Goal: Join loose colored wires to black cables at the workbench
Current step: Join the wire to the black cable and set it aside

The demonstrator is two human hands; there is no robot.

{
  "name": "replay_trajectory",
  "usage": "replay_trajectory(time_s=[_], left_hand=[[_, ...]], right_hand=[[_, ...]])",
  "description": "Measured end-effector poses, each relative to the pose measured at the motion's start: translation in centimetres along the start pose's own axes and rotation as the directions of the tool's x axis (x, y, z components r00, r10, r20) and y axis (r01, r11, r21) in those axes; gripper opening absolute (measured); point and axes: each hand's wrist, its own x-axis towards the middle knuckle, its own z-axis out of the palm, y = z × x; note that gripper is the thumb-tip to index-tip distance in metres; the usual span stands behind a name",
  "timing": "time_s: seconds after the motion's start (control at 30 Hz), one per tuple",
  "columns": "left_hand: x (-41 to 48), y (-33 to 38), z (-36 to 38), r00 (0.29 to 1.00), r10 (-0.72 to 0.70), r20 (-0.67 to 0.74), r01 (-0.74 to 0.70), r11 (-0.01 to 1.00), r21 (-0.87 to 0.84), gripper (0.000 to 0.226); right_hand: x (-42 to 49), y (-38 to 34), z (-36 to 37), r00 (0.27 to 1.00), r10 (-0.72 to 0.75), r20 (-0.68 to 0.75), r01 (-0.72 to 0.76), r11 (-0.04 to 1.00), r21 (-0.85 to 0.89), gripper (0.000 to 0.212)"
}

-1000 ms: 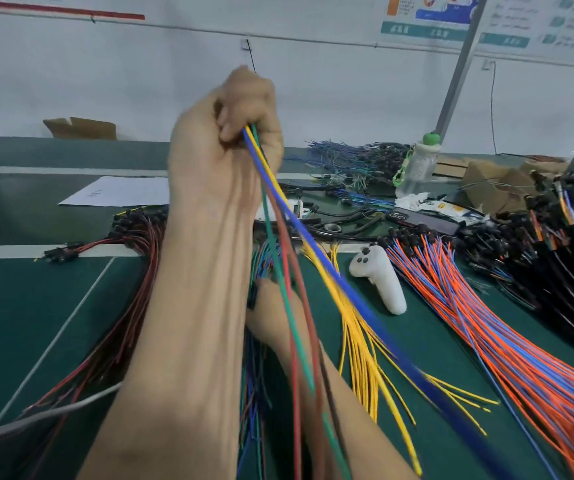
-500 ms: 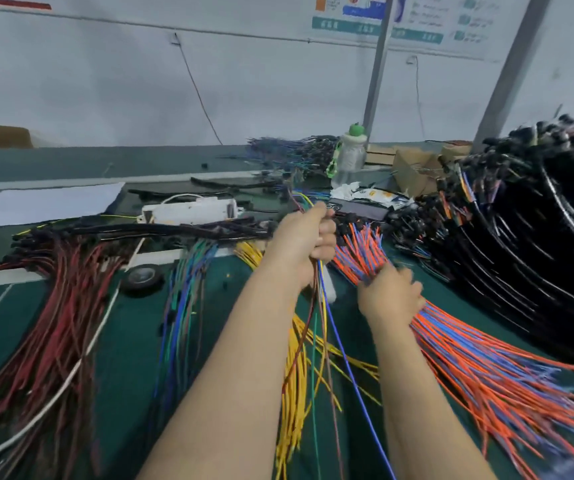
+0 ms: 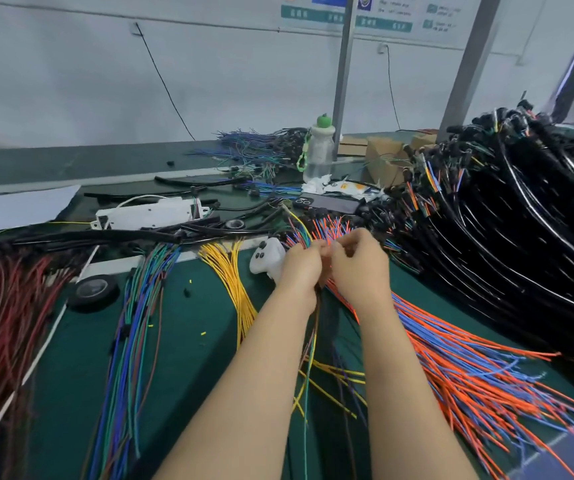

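Now left hand (image 3: 301, 271) grips wire bundle (image 3: 308, 368), right hand (image 3: 360, 268) pinches its tips; controller (image 3: 265, 259) beside, black cables (image 3: 521, 220) crowd worktop's (image 3: 192, 323) right edge.

The black cables (image 3: 507, 237) look glossy, with bright sheen lines. The green surface (image 3: 188, 341) is matt. The bottle (image 3: 319, 152) is clear plastic.

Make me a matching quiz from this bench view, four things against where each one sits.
Things:
1. roll of black tape
2. clear plastic bottle with green cap
3. bundle of yellow wires
4. pile of glossy black cables

Places:
A. far right of the bench
B. at the back, beside the grey metal post
C. just left of the white plastic controller
D. beside the dark red wires

Pairs: 1-D, 2-B, 3-C, 4-A
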Motion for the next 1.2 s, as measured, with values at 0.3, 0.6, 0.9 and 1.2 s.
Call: replay_trajectory(time_s=[0.3, 0.6, 0.9, 1.2], left_hand=[[0.5, 0.8, -0.9, 1.000, 0.008, -0.005, -0.008, 0.997, -0.083, 0.024], [-1.0, 1.3, -2.0, 0.971, 0.212, 0.110, -0.204, 0.976, -0.078, 0.024], [-2.6, 3.1, -4.1, 0.950, 0.310, 0.023, -0.310, 0.951, -0.001, 0.026], [-5.0, 11.9, -10.2, 0.874, 0.461, -0.153, -0.480, 0.868, -0.126, 0.027]], right_hand=[[-1.1, -0.5, -0.9, 0.955, 0.043, 0.295, -0.028, 0.998, -0.054, 0.009], [-1.5, -1.5, 0.2, 0.960, -0.060, 0.273, 0.076, 0.996, -0.050, 0.042], [-1.5, -4.6, 2.9, 0.973, -0.121, 0.198, 0.125, 0.992, -0.008, 0.034], [-6.3, -9.9, 3.2, 0.482, -0.251, 0.839, -0.515, 0.694, 0.503, 0.035]])
